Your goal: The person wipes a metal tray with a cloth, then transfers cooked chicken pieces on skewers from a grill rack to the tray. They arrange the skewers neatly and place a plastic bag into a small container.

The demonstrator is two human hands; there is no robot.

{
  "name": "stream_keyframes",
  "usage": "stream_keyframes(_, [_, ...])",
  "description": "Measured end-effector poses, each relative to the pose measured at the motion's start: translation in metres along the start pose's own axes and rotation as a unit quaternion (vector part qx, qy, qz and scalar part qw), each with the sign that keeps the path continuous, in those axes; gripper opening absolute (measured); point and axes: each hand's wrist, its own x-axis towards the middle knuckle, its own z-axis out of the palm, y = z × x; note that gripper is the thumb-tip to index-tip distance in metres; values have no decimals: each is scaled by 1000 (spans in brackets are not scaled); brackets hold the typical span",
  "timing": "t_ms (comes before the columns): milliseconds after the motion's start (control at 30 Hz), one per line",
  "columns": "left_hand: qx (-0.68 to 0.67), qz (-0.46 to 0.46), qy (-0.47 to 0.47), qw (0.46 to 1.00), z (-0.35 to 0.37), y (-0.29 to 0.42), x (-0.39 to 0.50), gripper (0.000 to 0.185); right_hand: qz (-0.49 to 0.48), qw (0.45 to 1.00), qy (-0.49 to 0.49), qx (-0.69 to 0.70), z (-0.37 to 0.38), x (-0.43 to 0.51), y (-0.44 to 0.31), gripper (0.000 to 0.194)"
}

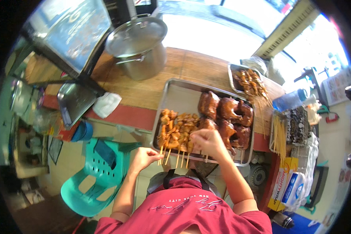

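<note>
A rectangular metal tray (180,95) lies before me at the table's near edge. Skewered chunks of glazed meat (177,130) fill its left side, their wooden sticks jutting over the near rim. Dark, glossy roasted meat pieces (229,108), apparently whole poultry or large cuts, take up the right side. With thumb and fingers, my left hand (146,158) pinches a stick end at the tray's near left corner. My right hand (209,143) hovers over the middle, its bent fingertips at the right edge of the skewered meat. Whether those fingertips grip anything is hidden.
A large lidded steel pot (143,55) stands at the back left. Behind the tray on the right is a smaller tray of skewers (248,80). Bare bamboo sticks (279,134) and a yellow wrap box (283,184) lie right. Green plastic chairs (96,178) stand left.
</note>
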Motion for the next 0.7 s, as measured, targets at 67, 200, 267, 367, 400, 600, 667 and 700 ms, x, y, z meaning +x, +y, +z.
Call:
stream_keyframes(67, [34, -9, 1, 999, -2, 3, 4, 27, -52, 995, 80, -10, -47, 13, 1, 21])
stream_keyframes(200, [47, -45, 2, 998, -8, 8, 7, 26, -137, 882, 365, -264, -149, 45, 10, 19])
stream_keyframes(267, [55, -22, 52, 997, -14, 14, 6, 27, -102, 788, 470, -384, -198, 68, 21, 18])
stream_keyframes(367, [71, -19, 174, 982, -19, 28, 2, 24, 8, 760, 448, -471, -255, 99, 48, 17])
stream_keyframes(400, [62, 7, 204, 977, -19, 34, 2, 23, 30, 755, 439, -486, -266, 111, 58, 17])
stream_keyframes(600, [-5, 100, 253, 962, -2, 71, 9, 16, 114, 787, 398, -457, -300, 141, 94, 18])
stream_keyframes(667, [-10, 141, 239, 961, 9, 83, 15, 15, 68, 820, 394, -409, -304, 133, 95, 15])
stream_keyframes(700, [-20, 151, 229, 962, 15, 89, 18, 15, 54, 833, 390, -390, -304, 127, 94, 14])
